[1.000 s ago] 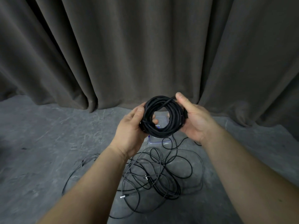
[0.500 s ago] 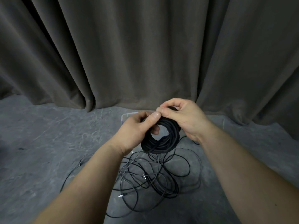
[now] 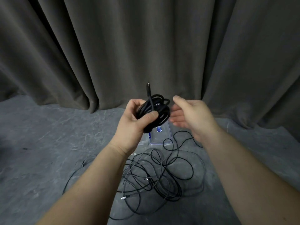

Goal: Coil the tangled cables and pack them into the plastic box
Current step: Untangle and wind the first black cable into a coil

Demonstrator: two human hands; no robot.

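My left hand grips a coiled black cable in the air, with one plug end sticking straight up. My right hand is open just to the right of the coil, palm toward it, fingers apart, not touching it. Below the coil on the floor lies the clear plastic box with a blue label, partly hidden by my left hand. Nearer to me a tangle of thin black and grey cables spreads over the floor, a silver plug at its left.
The floor is grey concrete. A dark grey curtain hangs across the whole back and reaches the floor just behind the box. Loose cable loops trail left toward and right of the box.
My right hand has let go of the coil and opened beside it. The left hand alone now holds the coil, raised slightly, with a plug end now pointing up.
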